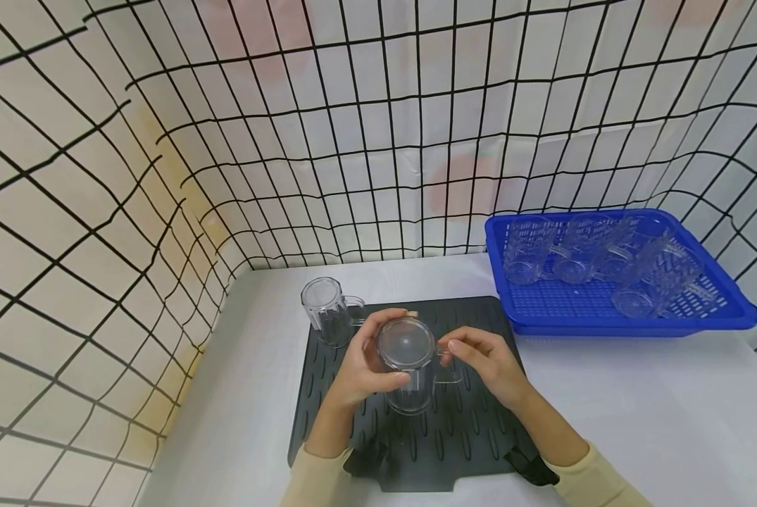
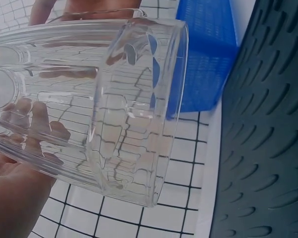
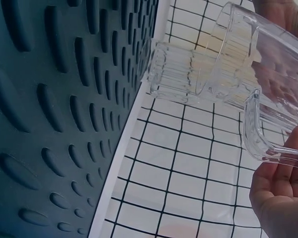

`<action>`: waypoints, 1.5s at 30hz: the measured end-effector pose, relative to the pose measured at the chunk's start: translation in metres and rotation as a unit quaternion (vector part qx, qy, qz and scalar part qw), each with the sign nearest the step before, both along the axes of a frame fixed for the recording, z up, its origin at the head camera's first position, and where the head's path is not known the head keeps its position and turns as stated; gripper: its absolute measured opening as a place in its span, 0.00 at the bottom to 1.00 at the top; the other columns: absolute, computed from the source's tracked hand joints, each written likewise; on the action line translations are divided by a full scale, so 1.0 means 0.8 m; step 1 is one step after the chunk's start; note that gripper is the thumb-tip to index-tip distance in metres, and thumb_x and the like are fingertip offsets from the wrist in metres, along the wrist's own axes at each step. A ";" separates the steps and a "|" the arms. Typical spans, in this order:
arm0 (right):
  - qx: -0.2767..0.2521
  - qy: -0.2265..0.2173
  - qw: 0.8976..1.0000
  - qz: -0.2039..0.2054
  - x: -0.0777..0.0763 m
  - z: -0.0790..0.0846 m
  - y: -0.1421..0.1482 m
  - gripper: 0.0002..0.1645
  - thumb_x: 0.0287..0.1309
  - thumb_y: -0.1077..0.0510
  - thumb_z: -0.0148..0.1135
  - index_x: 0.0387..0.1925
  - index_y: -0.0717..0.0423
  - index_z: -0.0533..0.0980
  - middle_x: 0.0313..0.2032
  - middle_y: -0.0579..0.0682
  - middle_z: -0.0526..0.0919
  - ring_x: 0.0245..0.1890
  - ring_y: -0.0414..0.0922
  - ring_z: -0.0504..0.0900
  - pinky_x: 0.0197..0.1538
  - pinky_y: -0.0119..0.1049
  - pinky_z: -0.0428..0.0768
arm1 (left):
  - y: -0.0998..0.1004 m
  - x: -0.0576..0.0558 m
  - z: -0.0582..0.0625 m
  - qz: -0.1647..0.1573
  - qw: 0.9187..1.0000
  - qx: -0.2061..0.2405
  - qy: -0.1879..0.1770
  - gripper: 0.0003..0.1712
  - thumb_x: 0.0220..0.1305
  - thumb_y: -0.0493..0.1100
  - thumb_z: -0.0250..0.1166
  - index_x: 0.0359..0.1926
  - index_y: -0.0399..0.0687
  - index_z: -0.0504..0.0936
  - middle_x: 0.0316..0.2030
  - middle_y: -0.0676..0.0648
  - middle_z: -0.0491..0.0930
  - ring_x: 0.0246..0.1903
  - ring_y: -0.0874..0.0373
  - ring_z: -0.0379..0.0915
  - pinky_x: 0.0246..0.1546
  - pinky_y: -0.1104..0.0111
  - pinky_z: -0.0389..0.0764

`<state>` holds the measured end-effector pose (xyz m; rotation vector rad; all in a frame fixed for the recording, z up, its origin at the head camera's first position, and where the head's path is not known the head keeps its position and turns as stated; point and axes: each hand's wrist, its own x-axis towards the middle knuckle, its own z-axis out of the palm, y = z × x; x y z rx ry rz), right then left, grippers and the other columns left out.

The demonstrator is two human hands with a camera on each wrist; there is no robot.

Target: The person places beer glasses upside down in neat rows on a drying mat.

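A clear glass mug (image 1: 411, 391) is held upside down above the dark ribbed drying mat (image 1: 416, 468), its base facing up. My left hand (image 1: 360, 362) grips the mug's body near the base, thumb on the near side. On the right, my right hand (image 1: 491, 365) pinches the handle (image 3: 253, 130) between thumb and fingers. In the left wrist view, the mug's open end (image 2: 161, 119) points toward the mat. A second glass mug (image 1: 329, 315) stands upside down at the mat's back left corner, handle to the right.
At the back right, a blue plastic basket (image 1: 606, 327) holds several more glass mugs (image 1: 634, 301). Black wire grid panels (image 1: 419, 113) with white sheeting behind them enclose the white table (image 1: 606, 401) at the back and sides.
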<state>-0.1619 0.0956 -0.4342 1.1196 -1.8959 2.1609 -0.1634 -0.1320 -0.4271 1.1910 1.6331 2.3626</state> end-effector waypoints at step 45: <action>0.014 -0.073 0.996 0.040 -0.036 -0.031 -0.016 0.07 0.69 0.71 0.47 0.42 0.77 0.66 0.33 0.52 0.77 0.31 0.40 0.76 0.38 0.34 0.80 | -0.023 -0.022 -0.035 0.122 0.990 -0.066 -0.027 0.45 0.55 0.42 0.75 0.68 0.33 0.63 0.65 0.36 0.67 0.64 0.48 0.64 0.68 0.58 0.58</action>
